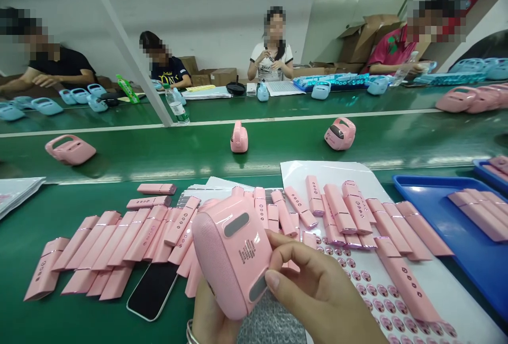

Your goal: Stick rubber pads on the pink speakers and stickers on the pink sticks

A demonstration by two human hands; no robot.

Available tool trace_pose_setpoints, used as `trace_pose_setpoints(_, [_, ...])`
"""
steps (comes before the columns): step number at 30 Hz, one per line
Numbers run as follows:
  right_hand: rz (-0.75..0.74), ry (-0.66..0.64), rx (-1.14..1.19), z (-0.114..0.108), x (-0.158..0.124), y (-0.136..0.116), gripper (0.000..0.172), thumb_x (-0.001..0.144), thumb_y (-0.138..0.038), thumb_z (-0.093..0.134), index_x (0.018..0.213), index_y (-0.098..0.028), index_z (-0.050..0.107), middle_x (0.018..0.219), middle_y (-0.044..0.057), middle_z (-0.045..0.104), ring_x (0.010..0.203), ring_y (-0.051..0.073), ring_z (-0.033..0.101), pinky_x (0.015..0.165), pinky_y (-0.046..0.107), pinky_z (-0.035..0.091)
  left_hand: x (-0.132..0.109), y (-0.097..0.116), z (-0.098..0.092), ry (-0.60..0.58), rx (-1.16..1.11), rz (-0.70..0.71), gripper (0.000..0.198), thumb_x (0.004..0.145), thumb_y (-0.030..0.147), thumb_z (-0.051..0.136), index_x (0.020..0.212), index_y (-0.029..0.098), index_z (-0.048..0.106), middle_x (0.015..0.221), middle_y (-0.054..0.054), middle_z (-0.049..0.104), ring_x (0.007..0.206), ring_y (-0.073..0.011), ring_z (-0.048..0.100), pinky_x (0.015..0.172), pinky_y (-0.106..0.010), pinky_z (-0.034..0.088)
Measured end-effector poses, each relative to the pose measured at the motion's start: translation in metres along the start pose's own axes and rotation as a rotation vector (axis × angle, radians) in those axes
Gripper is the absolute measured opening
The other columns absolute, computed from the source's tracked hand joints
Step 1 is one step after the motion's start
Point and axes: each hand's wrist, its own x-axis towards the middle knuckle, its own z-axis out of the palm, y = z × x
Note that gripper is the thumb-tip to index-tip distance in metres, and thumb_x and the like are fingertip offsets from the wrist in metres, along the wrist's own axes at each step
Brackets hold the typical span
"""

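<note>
A pink portable speaker (230, 254) with a mesh grille is held up in front of me, its printed underside turned toward me. My left hand (214, 309) grips it from below, with most of the fingers hidden behind it. Two grey oval pads lie on the underside. At the lower grey pad (257, 288), the thumb and index finger of my right hand (307, 283) are closed in a pinch by its upper end. Beneath the speaker shows some bubble wrap (273, 320). Around both hands lie many pink plastic panels (148, 233) with small button symbols.
A black-screened phone (153, 288) lies left of the speaker. White sheets of round stickers (391, 307) sit at the right beside a blue tray (432, 190). Pink speakers (340, 134) stand on the green belt (190, 148). Several people (272, 58) sit across from me.
</note>
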Motion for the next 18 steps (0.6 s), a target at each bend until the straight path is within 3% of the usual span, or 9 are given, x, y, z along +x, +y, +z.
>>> trace_pose_setpoints(7, [-0.023,0.027,-0.035,0.004,-0.001,-0.005,0.024,0.071,-0.040,0.071,0.066,-0.020,0.059,0.130,0.010,0.055,0.120,0.031,0.050,0.094,0.043,0.045,0.000,-0.001,-0.007,-0.028,-0.028,-0.013,0.030,0.069,0.021,0.066,0.099,0.019,0.067,0.090,-0.008,0.070,0.097,-0.0280,0.061,0.076,-0.032,0.053])
trace_pose_setpoints(15, [-0.104,0.038,-0.103,0.008,-0.004,-0.005,0.021,0.074,-0.033,0.067,0.064,-0.020,0.054,0.127,0.012,0.056,0.115,0.031,0.053,0.091,0.044,0.045,-0.007,0.007,0.014,0.032,-0.086,-0.080,0.029,0.075,0.025,0.062,0.103,0.020,0.066,0.089,-0.008,0.069,0.095,-0.0267,0.062,0.076,-0.032,0.054])
trace_pose_setpoints(18, [-0.120,0.006,0.065,0.009,0.000,0.005,0.023,0.071,-0.030,0.070,0.071,-0.021,0.049,0.130,0.009,0.053,0.108,0.027,0.056,0.083,0.039,0.048,-0.010,0.006,0.014,0.085,-0.139,-0.093,0.032,0.073,0.022,0.063,0.105,0.023,0.066,0.086,-0.005,0.070,0.088,-0.0249,0.064,0.075,-0.033,0.055])
